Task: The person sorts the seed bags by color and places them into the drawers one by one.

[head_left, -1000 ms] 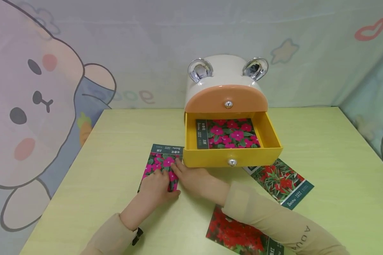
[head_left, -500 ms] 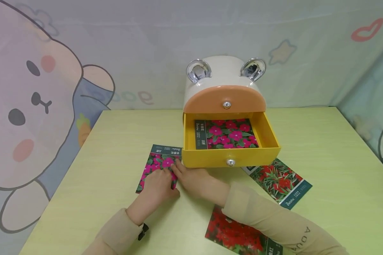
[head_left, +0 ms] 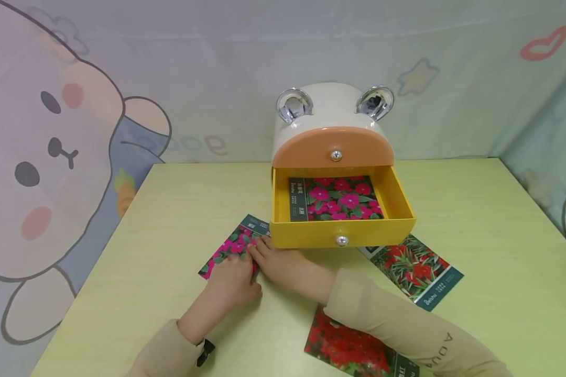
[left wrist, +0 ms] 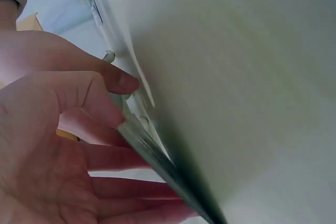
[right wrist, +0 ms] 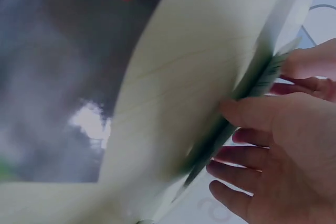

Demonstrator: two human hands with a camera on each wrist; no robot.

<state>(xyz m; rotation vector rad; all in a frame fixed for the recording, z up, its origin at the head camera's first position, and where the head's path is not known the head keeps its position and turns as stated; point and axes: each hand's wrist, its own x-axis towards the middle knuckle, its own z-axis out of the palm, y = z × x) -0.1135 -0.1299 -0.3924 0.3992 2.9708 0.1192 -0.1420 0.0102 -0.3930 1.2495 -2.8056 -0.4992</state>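
Observation:
A flat seed packet (head_left: 233, 244) with pink flowers lies slantwise left of the drawer's front, its far right corner near the yellow wall. My left hand (head_left: 230, 283) pinches its near end. In the left wrist view the thumb is at the packet (left wrist: 168, 169) edge, the fingers on its other side. With my right hand (head_left: 285, 268) I hold its right edge; the right wrist view has the packet (right wrist: 270, 74) between thumb and fingers. The packet's near part is hidden under the hands. A similar pink-flower packet (head_left: 341, 198) lies inside the pulled-out yellow drawer (head_left: 306, 235).
The drawer belongs to a white chest (head_left: 337, 104) with shiny ears and an orange upper drawer (head_left: 311, 149). Right of it, a red-flower packet (head_left: 415, 267) lies partly under the drawer. Another red packet (head_left: 344, 343) lies below my right sleeve (head_left: 387, 319).
The pink-flower packet on the table has turned clockwise, its far end swinging right towards the drawer. My hands have shifted slightly with it; the drawer and other packets stay put.

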